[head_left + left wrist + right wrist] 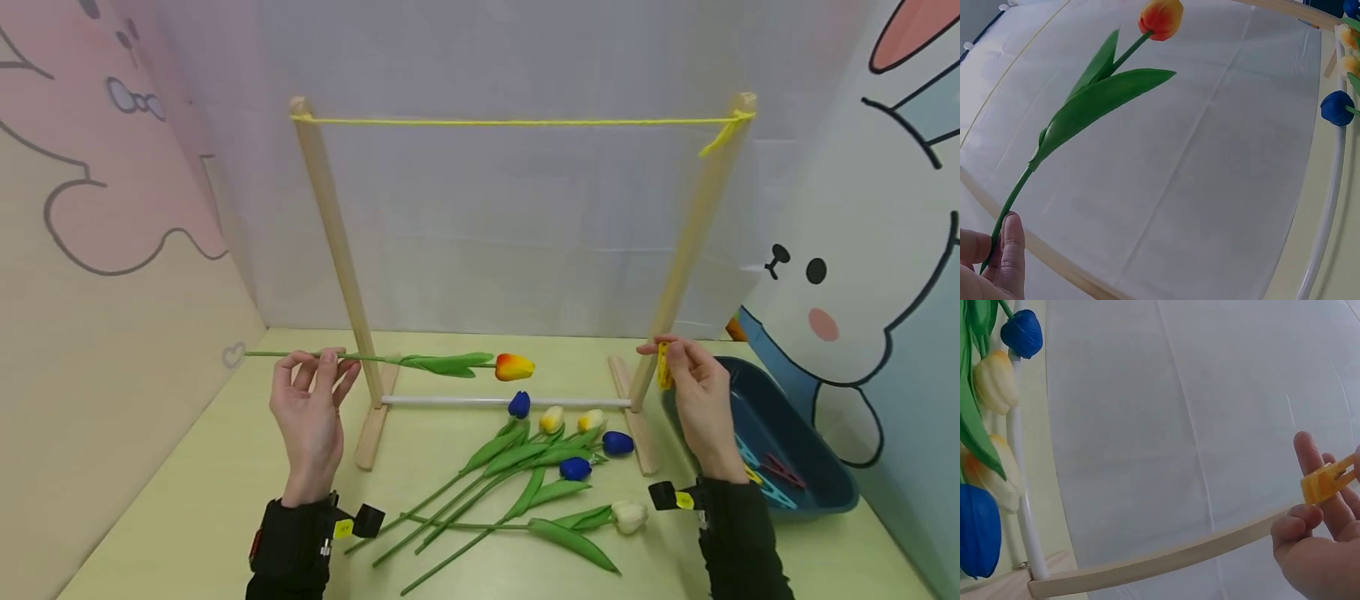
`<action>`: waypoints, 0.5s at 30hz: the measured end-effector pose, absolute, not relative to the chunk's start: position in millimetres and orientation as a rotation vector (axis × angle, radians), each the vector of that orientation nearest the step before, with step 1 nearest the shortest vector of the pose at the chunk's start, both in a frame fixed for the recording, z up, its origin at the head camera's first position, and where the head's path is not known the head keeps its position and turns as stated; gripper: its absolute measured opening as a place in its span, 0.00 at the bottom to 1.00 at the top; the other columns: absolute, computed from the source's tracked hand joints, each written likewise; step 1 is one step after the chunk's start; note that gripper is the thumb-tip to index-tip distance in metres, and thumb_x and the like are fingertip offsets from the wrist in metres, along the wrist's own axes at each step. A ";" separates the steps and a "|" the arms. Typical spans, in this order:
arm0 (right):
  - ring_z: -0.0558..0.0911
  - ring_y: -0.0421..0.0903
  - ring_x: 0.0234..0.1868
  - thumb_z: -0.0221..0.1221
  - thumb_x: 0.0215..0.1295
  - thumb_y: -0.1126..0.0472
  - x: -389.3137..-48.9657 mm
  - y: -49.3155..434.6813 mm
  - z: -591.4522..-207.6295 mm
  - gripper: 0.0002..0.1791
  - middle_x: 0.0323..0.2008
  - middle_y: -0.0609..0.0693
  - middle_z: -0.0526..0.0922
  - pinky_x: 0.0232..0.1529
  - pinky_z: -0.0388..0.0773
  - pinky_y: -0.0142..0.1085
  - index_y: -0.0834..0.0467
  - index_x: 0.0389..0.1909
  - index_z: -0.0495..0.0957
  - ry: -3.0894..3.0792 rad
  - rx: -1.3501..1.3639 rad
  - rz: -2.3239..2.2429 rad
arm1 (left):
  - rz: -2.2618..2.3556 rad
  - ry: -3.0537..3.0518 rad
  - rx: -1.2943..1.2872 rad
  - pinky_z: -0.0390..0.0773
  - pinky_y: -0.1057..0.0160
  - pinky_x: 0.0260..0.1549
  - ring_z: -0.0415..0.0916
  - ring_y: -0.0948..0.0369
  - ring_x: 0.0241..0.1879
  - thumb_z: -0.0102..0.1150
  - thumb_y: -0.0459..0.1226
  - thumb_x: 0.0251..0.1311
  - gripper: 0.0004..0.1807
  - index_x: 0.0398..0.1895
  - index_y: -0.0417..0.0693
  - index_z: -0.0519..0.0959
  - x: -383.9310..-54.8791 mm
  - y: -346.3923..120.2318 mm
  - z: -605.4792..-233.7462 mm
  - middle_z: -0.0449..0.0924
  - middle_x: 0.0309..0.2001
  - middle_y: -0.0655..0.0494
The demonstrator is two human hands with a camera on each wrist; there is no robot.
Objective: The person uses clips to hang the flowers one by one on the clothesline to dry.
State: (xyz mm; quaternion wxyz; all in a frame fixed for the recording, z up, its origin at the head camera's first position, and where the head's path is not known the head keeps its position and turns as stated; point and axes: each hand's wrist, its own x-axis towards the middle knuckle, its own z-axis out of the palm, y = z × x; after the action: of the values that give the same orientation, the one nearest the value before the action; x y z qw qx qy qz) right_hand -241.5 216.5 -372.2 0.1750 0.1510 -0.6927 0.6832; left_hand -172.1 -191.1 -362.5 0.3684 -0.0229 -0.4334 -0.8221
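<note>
My left hand (309, 417) pinches the green stem of an artificial tulip (514, 367) with an orange-yellow bloom, held level in front of the frame's left post. In the left wrist view the tulip (1079, 125) slants up from my fingertips, its bloom at the top. Between the fingers of my right hand (701, 400) is a yellow clothespin (663, 367), near the right post; the right wrist view shows the clothespin (1322, 483) against the fingers. Above both hands a yellow string (517, 122) runs between the tops of the two posts.
A wooden frame with a left post (333, 225), a right post (697, 233) and a white bottom rod (450, 402) stands on the table. Several blue, yellow-white and white tulips (510, 458) lie before it. At right, a dark blue tub (832, 475) holds coloured clothespins (776, 492).
</note>
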 end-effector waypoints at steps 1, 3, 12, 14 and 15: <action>0.73 0.39 0.50 0.45 0.80 0.56 -242.8 215.7 -369.3 0.18 0.40 0.33 0.88 0.45 0.62 0.30 0.62 0.54 0.78 -1.974 0.428 1.918 | -2.106 -1.117 -0.071 0.86 0.63 0.40 0.87 0.59 0.32 0.58 0.26 0.67 0.09 0.37 0.42 0.68 -173.1 -191.5 -360.2 0.84 0.35 0.49; 0.73 0.39 0.46 0.46 0.80 0.55 -245.1 213.9 -362.8 0.17 0.40 0.33 0.88 0.42 0.63 0.29 0.58 0.54 0.79 -2.001 0.443 1.892 | -2.097 -1.131 -0.085 0.86 0.65 0.39 0.86 0.59 0.31 0.57 0.26 0.67 0.09 0.37 0.42 0.67 -175.8 -192.2 -355.2 0.84 0.36 0.49; 0.79 0.36 0.35 0.48 0.79 0.56 -258.7 202.7 -333.9 0.14 0.42 0.35 0.89 0.38 0.75 0.23 0.53 0.53 0.80 -2.055 0.637 1.862 | -2.162 -1.286 -0.015 0.83 0.70 0.38 0.84 0.63 0.32 0.56 0.29 0.69 0.14 0.50 0.43 0.63 -186.4 -193.9 -331.4 0.87 0.38 0.55; 0.82 0.36 0.35 0.48 0.79 0.58 -261.7 199.3 -326.2 0.13 0.42 0.37 0.89 0.38 0.77 0.23 0.54 0.52 0.80 -2.050 0.691 1.861 | -2.133 -1.333 -0.027 0.83 0.70 0.39 0.83 0.63 0.32 0.56 0.29 0.69 0.15 0.53 0.44 0.63 -189.1 -194.2 -326.4 0.87 0.38 0.57; 0.82 0.35 0.35 0.48 0.79 0.59 -263.2 197.2 -321.8 0.13 0.42 0.37 0.89 0.38 0.78 0.23 0.54 0.52 0.80 -2.055 0.714 1.846 | -2.106 -1.364 -0.039 0.83 0.70 0.39 0.83 0.63 0.32 0.55 0.29 0.70 0.16 0.55 0.44 0.63 -190.6 -194.4 -324.0 0.87 0.38 0.58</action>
State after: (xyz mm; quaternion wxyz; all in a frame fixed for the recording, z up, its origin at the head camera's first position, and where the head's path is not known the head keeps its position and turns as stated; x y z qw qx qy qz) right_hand -263.2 197.2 -321.8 0.1435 0.2475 -0.7128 0.6403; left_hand -190.6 -194.4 -324.0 0.3107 -0.0148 -0.5166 -0.7977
